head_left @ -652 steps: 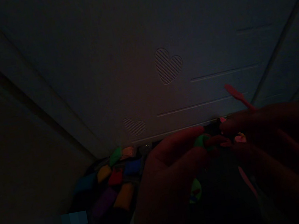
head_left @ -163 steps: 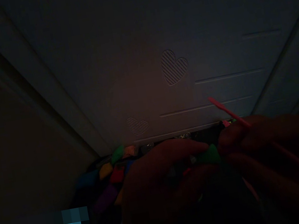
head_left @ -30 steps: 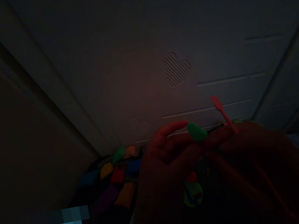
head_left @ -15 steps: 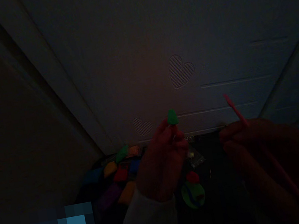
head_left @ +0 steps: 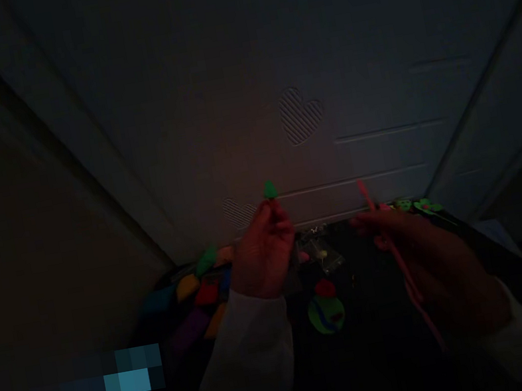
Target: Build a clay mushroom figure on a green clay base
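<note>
green clay piece in left hand

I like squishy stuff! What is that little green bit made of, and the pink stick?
The little green bit, pinched at the left hand's fingertips, looks like soft modelling clay: a matte, lumpy, hand-shaped blob. The pink stick in the right hand looks like smooth plastic: thin, straight and stiff, probably a sculpting tool. The dim light leaves both uncertain.
</note>
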`<state>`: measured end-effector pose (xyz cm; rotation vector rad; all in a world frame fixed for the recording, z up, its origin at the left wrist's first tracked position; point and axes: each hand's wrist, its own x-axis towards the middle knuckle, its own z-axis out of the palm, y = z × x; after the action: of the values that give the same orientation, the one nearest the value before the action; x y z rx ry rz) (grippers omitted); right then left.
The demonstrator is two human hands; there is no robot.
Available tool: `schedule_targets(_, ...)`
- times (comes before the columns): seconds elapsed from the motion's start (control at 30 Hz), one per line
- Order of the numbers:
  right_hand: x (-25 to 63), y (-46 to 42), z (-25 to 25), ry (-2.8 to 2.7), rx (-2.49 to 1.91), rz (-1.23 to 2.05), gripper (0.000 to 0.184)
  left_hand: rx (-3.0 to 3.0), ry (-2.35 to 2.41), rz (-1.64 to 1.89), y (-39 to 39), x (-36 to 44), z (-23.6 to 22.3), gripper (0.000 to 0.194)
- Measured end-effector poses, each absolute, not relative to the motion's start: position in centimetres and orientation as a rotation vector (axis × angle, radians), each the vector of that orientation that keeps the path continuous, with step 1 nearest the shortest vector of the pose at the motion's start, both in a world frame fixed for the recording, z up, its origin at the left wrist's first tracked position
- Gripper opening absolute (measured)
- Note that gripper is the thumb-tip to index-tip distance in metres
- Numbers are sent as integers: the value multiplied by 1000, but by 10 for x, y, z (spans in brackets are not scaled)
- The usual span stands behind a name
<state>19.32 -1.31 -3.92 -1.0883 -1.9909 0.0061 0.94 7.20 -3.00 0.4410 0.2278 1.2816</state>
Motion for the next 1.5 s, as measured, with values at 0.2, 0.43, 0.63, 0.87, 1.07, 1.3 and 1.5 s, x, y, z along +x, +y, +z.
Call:
schedule_targets(0.2,219,-25,-128,-2268,-1508,169,28,434,230,1261,73,12,-29,23)
schedule_targets(0.43,236,-12,-173,-2221,-1796,299,29,452,252,1251,72,13,-30,20)
schedule_targets(0.63,228,3,-112,-2081,-1550,247,29,450,278,1256,72,14,-31,22)
schedule_targets(0.87,181,13,-29,-1838,-1062,178,17,562,336,1211,54,16,-23,16)
schedule_targets(1.07,184,-5,-21,-1776,-964,257,31,720,372,1078,33,20,-20,10)
schedule_targets(1.3,200,-10,-10,-1919,-941,178,38,813,472,881,21,25,-10,8)
schedule_targets(1.5,197,-14,-6,-1949,-904,82,27,837,525,895,15,28,-3,8)
